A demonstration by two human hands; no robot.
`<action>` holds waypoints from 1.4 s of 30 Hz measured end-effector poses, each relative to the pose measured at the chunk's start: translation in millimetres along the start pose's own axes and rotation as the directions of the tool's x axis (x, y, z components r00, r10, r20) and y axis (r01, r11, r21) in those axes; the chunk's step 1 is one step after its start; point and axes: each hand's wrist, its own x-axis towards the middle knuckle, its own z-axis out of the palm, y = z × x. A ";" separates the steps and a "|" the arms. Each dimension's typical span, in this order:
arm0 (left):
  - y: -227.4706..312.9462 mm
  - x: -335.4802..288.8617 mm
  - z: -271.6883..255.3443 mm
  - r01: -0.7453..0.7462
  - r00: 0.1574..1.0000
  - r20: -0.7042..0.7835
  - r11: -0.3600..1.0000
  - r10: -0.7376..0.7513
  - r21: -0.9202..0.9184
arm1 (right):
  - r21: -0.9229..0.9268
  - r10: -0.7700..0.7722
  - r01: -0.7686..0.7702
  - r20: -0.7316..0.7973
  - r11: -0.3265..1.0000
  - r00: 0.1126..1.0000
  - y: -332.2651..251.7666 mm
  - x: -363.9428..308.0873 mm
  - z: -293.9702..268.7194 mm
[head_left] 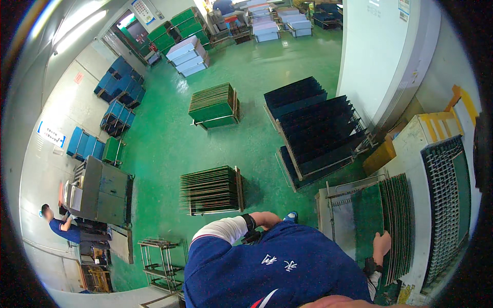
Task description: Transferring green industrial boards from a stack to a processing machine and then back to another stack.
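My right hand [381,244] is at a rack on the right, fingers curled round the edge of a thin green panel [368,218]. Beside it, several more panels [398,226] stand upright in a close row, with dark green faces and brownish edges. A metal rail [354,188] of the rack runs along their far side. My left arm, in a white sleeve [220,229] with a black band at the wrist, bends across in front of my body. The left hand itself is hidden behind my blue shirt [287,267].
Racks of upright panels stand on the green floor: one close ahead [211,190], one farther off [213,105], and dark ones [323,128] at right. A toothed black rack [446,205] leans at far right. A co-worker [64,226] stands left by a grey machine [100,192]. A metal frame [159,262] stands nearby.
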 end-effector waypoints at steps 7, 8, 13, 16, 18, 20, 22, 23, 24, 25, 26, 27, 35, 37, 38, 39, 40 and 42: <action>31.4 -15.3 -17.2 0.030 0.999 0.015 0.995 -0.032 0.097 | -0.009 0.032 -0.032 0.012 0.999 0.999 2.7 1.1 2.2; 31.2 -15.8 -16.8 0.026 0.999 0.016 0.996 -0.028 0.091 | -0.002 0.048 -0.048 0.032 0.999 0.998 4.2 2.2 3.4; 23.8 -11.1 -10.6 0.032 0.999 0.006 0.995 -0.032 0.098 | 0.009 0.088 -0.090 0.111 0.996 0.990 -1.0 2.7 -1.8; 13.3 -4.4 -4.2 0.038 0.999 0.023 0.996 -0.040 0.085 | -0.020 0.088 -0.086 0.100 0.996 0.991 -13.0 -5.6 -13.8; 11.9 -3.6 -2.9 0.014 1.000 0.022 0.997 -0.016 0.071 | -0.022 0.078 -0.076 0.100 0.997 0.992 -14.2 -7.3 -16.3; 10.0 -3.5 -1.9 -0.009 1.000 0.007 0.998 0.008 0.068 | -0.021 0.054 -0.053 0.073 0.998 0.996 -13.5 -6.6 -15.4; 14.2 -6.7 -3.7 -0.032 0.999 -0.013 0.997 0.033 0.066 | -0.016 0.021 -0.021 0.017 1.000 1.000 -6.4 -4.9 -7.3; 15.5 -7.3 -5.6 -0.045 0.999 -0.024 0.997 0.047 0.067 | -0.006 0.013 -0.013 -0.002 1.000 1.000 1.2 -1.7 0.3; 16.1 -7.1 -7.4 -0.058 0.998 -0.036 0.996 0.060 0.068 | 0.004 0.006 -0.006 -0.021 1.000 1.000 10.8 3.5 9.9; 11.0 -5.0 -5.0 -0.080 0.996 -0.035 0.993 0.083 0.081 | 0.013 -0.007 0.008 -0.036 1.000 0.999 9.2 3.8 8.6; 6.5 -3.2 -3.0 -0.101 0.994 -0.034 0.990 0.105 0.095 | 0.012 -0.003 0.003 -0.017 1.000 1.000 7.8 3.7 7.0; 2.0 -1.3 -1.1 -0.107 0.993 -0.030 0.988 0.111 0.107 | 0.011 0.001 -0.001 0.001 1.000 1.000 6.3 4.0 4.2; 2.8 -6.8 2.8 -0.092 0.993 -0.067 0.994 0.096 0.065 | 0.024 0.012 -0.013 0.024 1.000 1.000 -11.0 -1.7 -10.4; -4.4 -5.6 7.9 -0.077 0.994 -0.069 0.996 0.080 0.048 | 0.036 0.010 -0.012 0.045 0.999 0.999 -16.4 -4.1 -16.0; -6.8 -4.2 8.3 -0.075 0.995 -0.064 0.996 0.078 0.047 | 0.049 -0.009 0.008 0.007 0.999 1.000 -11.2 -3.1 -10.5; -10.8 -3.6 8.6 -0.067 0.996 -0.054 0.997 0.070 0.049 | 0.062 -0.025 0.027 -0.032 0.998 0.999 -1.5 -0.3 1.5; -12.6 3.0 2.8 -0.070 0.997 -0.032 0.995 0.072 0.065 | 0.076 -0.016 0.022 -0.075 0.997 0.997 10.1 -1.2 10.9; -17.1 14.3 -1.1 -0.085 0.996 -0.003 0.993 0.085 0.080 | 0.211 -0.047 0.033 0.061 0.977 0.997 12.8 0.1 10.8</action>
